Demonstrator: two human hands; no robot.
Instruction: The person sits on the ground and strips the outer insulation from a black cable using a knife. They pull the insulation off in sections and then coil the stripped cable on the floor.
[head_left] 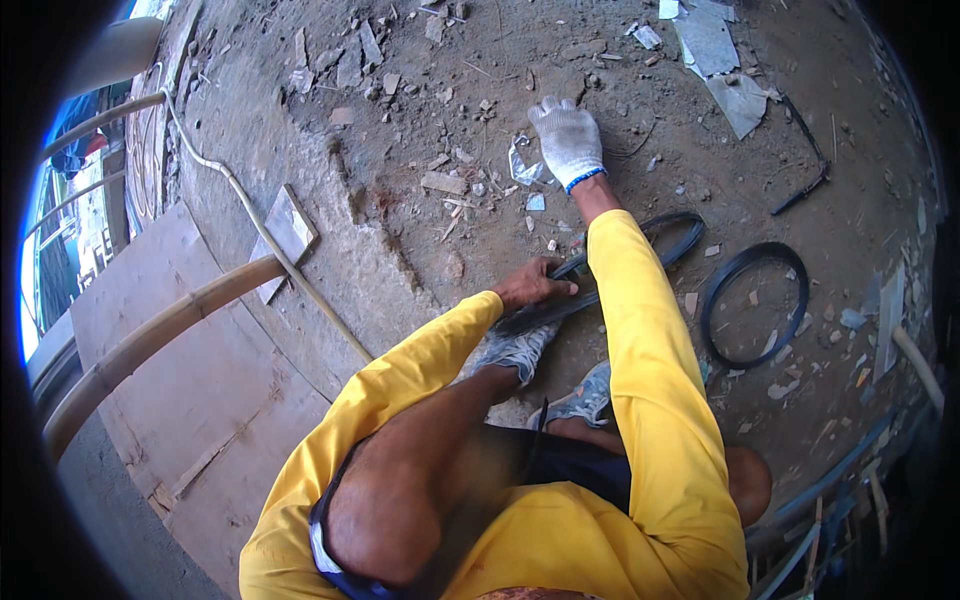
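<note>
My left hand [537,285], bare, is closed on a coil of thin black band or wire [680,238], just above my shoe. Part of the coil passes behind my right forearm, which hides its middle. Farther ahead, my right hand [567,140] wears a whitish knit glove with a blue cuff and reaches down to the dirt. Its fingers are curled under, and whatever they hold, if anything, is hidden. Beside the glove lies a crumpled clear plastic scrap [522,165]. A second black coil [708,310] rests on the ground to the right.
Plywood sheets [190,370] lie at the left, crossed by a bamboo pole [160,350] and a pale hose [230,175]. A small board [287,240] sits under the pole's end. Grey sheet scraps [710,50] and a thin dark rod [806,140] lie at the far right.
</note>
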